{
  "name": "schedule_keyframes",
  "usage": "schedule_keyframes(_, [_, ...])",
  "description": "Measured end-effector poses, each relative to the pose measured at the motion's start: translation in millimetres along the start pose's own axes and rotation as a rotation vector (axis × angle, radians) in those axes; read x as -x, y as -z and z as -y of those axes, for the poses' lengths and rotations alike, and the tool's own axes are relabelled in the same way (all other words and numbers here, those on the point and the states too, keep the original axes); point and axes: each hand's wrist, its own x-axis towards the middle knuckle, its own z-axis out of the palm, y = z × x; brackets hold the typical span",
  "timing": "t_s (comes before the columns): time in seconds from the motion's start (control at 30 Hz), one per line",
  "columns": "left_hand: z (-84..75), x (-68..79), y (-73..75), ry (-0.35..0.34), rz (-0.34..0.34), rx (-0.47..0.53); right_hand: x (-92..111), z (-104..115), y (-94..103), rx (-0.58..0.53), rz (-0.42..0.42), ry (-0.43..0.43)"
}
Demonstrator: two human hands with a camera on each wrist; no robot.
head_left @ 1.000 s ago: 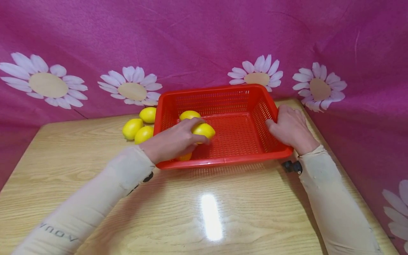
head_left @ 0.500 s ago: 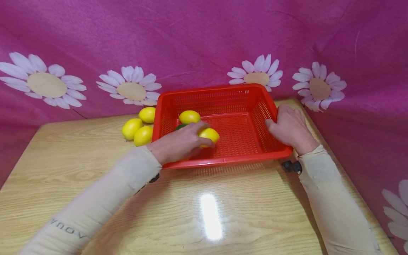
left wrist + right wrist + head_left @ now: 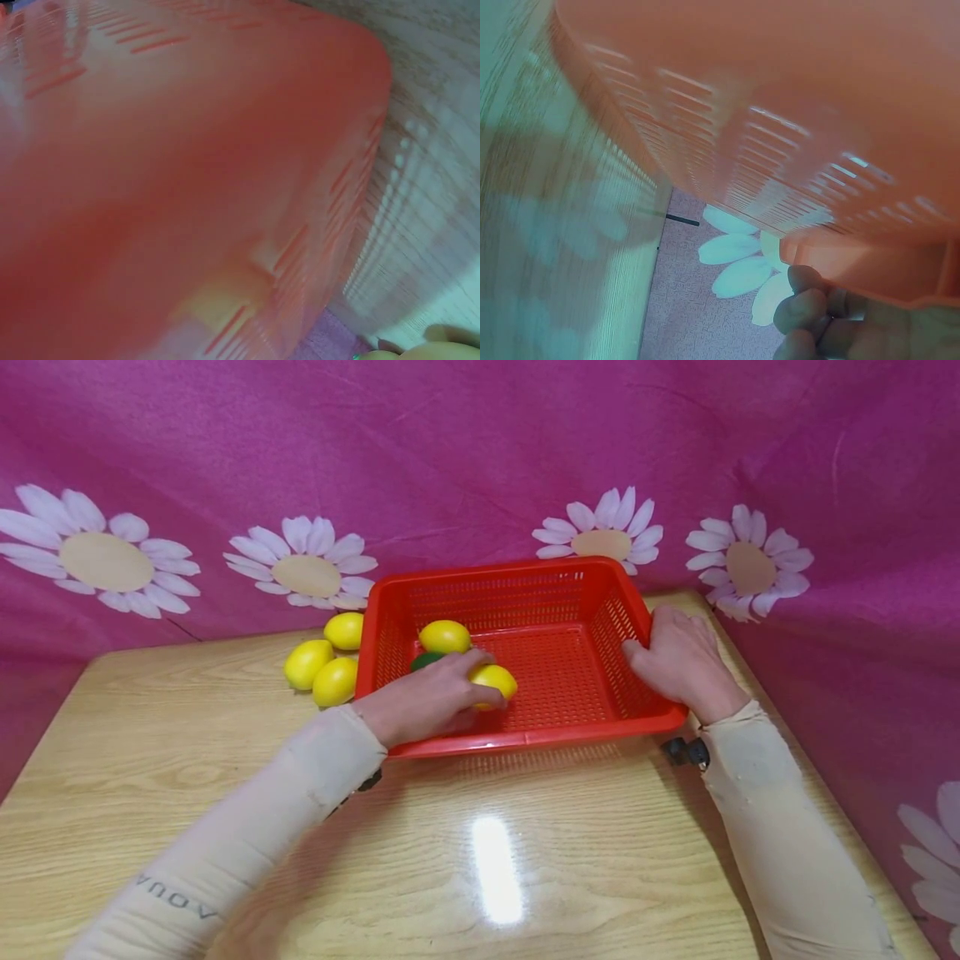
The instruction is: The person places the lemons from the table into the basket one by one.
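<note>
A yellow lemon (image 3: 494, 684) is held in the fingers of my left hand (image 3: 435, 697), low inside the red plastic basket (image 3: 525, 742). Behind that hand, a second lemon (image 3: 445, 637) lies in the basket beside a partly covered dark green fruit (image 3: 427, 660) whose kind I cannot tell. My right hand (image 3: 682, 660) grips the basket's right rim, thumb on the inner side. In the right wrist view, curled fingers (image 3: 810, 315) show under the rim. The left wrist view has mostly the blurred basket wall (image 3: 187, 165); the left hand is hidden there.
Three lemons (image 3: 307, 664) lie on the wooden table (image 3: 225, 760) just left of the basket. A pink cloth (image 3: 450, 460) printed with white flowers hangs close behind the basket and along the right side.
My left hand has moved slightly right and toward me within the basket, carrying the lemon. The green fruit has come into view behind it. The right hand keeps its grip on the rim.
</note>
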Motion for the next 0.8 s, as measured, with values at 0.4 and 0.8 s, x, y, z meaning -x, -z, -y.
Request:
schedule_keyframes(0.4, [1.7, -1.2, -2.2, -0.012, -0.013, 0.027, 0.0, -0.2, -0.5, -0.005, -0.013, 0.009])
schedule_keyframes(0.8, [2.1, 0.2, -4.5, 0.060, 0.084, 0.183, 0.2, -1.4, -0.3, -0.023, 0.009, -0.007])
